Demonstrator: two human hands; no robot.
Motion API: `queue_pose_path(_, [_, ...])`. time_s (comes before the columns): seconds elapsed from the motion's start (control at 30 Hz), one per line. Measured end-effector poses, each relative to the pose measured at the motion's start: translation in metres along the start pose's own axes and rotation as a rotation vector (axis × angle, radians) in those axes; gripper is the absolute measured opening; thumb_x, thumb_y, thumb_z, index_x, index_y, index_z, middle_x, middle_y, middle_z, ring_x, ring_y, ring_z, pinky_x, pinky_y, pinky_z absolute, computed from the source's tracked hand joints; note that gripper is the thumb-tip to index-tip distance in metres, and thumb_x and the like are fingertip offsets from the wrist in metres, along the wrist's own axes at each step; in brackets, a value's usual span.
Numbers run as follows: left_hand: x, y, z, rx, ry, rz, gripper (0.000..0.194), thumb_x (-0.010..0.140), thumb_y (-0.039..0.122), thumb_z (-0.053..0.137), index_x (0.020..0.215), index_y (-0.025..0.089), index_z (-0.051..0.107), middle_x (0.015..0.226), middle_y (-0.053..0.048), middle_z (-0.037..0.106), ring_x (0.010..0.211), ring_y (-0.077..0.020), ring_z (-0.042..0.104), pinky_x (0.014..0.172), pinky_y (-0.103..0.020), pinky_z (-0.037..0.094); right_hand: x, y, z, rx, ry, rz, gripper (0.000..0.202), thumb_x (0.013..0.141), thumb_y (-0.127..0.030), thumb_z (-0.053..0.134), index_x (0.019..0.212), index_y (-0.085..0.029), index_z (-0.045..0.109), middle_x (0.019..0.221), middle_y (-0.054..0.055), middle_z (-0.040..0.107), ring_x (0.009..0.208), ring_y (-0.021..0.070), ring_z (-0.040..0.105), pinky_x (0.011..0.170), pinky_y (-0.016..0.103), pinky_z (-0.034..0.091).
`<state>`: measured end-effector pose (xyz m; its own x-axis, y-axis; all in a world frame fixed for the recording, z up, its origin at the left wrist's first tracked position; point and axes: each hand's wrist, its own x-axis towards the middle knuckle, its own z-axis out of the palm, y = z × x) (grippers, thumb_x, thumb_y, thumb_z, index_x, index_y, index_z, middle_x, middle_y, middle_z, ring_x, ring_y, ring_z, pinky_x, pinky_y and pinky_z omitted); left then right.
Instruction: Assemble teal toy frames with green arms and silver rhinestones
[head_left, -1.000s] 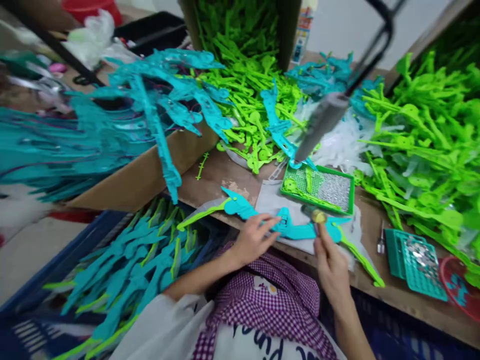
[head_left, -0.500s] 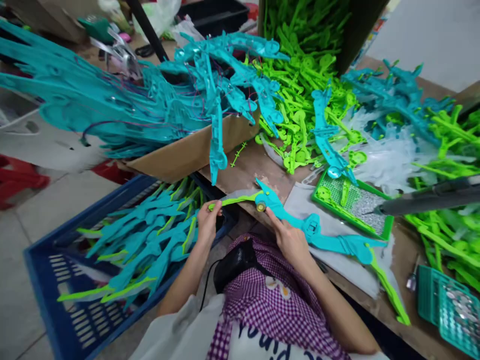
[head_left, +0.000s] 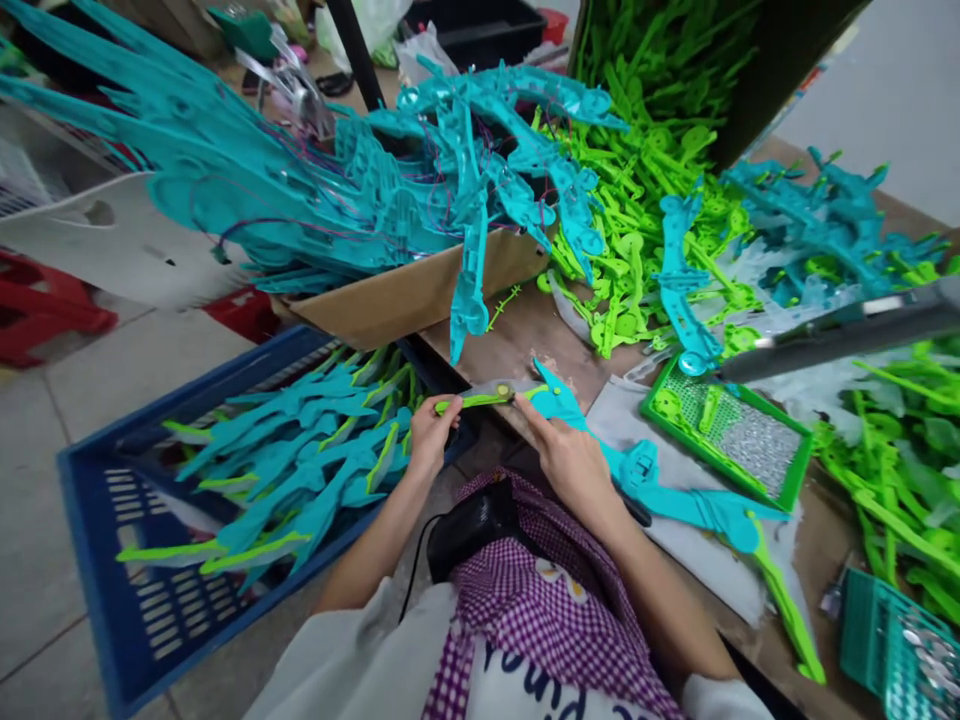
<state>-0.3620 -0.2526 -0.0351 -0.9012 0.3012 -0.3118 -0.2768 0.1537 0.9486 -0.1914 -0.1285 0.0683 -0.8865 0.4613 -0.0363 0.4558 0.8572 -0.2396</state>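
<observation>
My left hand [head_left: 429, 436] pinches the tip of a thin green and grey blade [head_left: 480, 399] at the bench edge. The blade joins a long turquoise plastic piece [head_left: 675, 500] that lies slanting across a pale cloth [head_left: 739, 570]. My right hand [head_left: 566, 455] has its index finger stretched out to a small round brass-coloured disc [head_left: 505, 391] on the blade. Its other fingers are curled near the turquoise piece; whether they grip anything is hidden. Another green blade [head_left: 784, 600] sticks out from the far right end of the turquoise piece.
A blue crate [head_left: 90, 530] of assembled pieces stands at the left. Behind it, a cardboard box [head_left: 405, 300] holds turquoise shells. Green parts [head_left: 637, 220] are heaped at the back. A green tray [head_left: 796, 480] and a teal box [head_left: 862, 620] sit at the right, beneath a dark bar [head_left: 847, 335].
The brass-coloured disc and my right index finger have moved left, from the turquoise joint onto the green blade. The view has shifted, so the background appears further right.
</observation>
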Motion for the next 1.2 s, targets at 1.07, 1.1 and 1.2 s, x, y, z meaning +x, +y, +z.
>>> queue_pose_path(1.07, [0.002, 0.114, 0.022, 0.256, -0.121, 0.457, 0.027, 0.070, 0.042, 0.075, 0.071, 0.018, 0.061, 0.046, 0.008, 0.046, 0.040, -0.0070, 0.039, 0.041, -0.022, 0.031, -0.121, 0.112, -0.029, -0.100, 0.254, 0.265, 0.055, 0.095, -0.039, 0.044, 0.144, -0.016, 0.038, 0.113, 0.015, 0.066, 0.102, 0.0277, 0.060, 0.090, 0.043, 0.046])
queue_pose_path(1.1, [0.004, 0.113, 0.025, 0.257, -0.105, 0.473, 0.027, 0.071, 0.041, 0.074, 0.073, 0.019, 0.060, 0.050, 0.008, 0.047, 0.043, -0.0072, 0.040, 0.044, -0.022, 0.033, -0.117, 0.116, -0.027, -0.073, 0.280, 0.260, 0.055, 0.095, -0.039, 0.045, 0.143, -0.013, 0.039, 0.111, 0.015, 0.066, 0.100, 0.0272, 0.060, 0.087, 0.042, 0.046])
queue_pose_path(1.2, [-0.003, 0.101, 0.031, 0.247, 0.093, 0.664, 0.028, 0.073, 0.035, 0.075, 0.091, 0.021, 0.059, 0.071, 0.005, 0.053, 0.060, -0.0094, 0.048, 0.058, -0.024, 0.041, -0.108, 0.127, -0.030, 0.020, 0.284, 0.196, 0.045, 0.094, -0.039, 0.046, 0.130, -0.013, 0.052, 0.111, 0.015, 0.067, 0.101, 0.0261, 0.061, 0.086, 0.040, 0.045])
